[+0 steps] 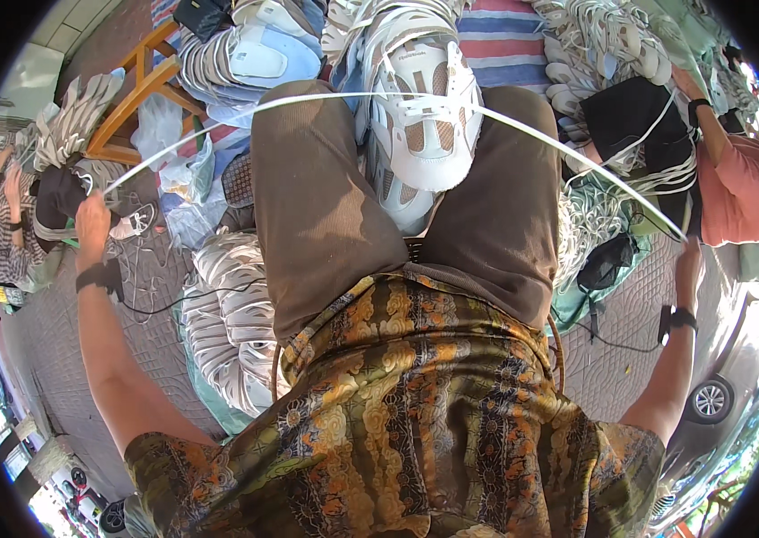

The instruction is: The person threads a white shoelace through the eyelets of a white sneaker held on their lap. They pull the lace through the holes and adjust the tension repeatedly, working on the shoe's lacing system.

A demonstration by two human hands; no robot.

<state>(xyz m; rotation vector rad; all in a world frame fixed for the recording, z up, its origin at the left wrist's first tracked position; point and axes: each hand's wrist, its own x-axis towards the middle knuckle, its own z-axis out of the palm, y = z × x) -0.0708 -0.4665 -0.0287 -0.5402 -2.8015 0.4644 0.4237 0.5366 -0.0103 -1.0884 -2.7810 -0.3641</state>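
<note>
Between my knees rests a white shoe upper [433,166] with brown mesh patches, its toe toward me. A long white shoelace [568,148] runs through the upper's eyelets and stretches out to both sides. Far out to the left, my left hand [92,222] is closed on one end of the lace. My right hand [689,260], equally far out to the right, grips the other end; its fingers are partly hidden. Both arms are spread wide, with the lace lifted in an arc. Beneath the laced upper lies another similar upper [405,199].
Stacked shoe uppers [258,58] lie ahead on a striped sheet [502,40]. More uppers [231,309] fill a bag by my left leg. White laces [584,229] are heaped at my right. A wooden frame [139,99] stands ahead left. People sit on both sides, one in a pink shirt [747,188].
</note>
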